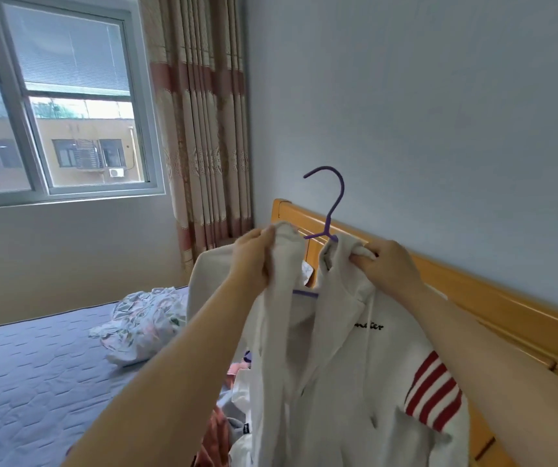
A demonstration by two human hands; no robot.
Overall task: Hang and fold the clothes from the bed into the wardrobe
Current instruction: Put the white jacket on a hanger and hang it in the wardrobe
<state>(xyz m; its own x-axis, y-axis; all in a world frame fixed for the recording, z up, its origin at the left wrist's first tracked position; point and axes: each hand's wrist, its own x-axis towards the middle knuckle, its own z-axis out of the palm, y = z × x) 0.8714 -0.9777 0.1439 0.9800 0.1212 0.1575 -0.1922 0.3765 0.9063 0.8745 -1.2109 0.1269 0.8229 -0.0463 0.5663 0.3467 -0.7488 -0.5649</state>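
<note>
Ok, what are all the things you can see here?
hoodie: one, white with red stripes, held up
hanger: one, purple, in the hoodie's neck
floral cloth: one, white patterned, crumpled on bed
clothes pile: one, pink and white, under the hoodie
bed: one, lilac cover, below
headboard: one, yellow wood, right side
window: one, grey frame, left
curtain: one, cream and red, beside window
left grip: one, holds the hoodie's collar
right grip: one, holds the hoodie's collar

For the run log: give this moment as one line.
stage: hanging | left hand: grips white red-striped sweatshirt collar | right hand: grips other side | purple plastic hanger: inside neck, hook up
</note>
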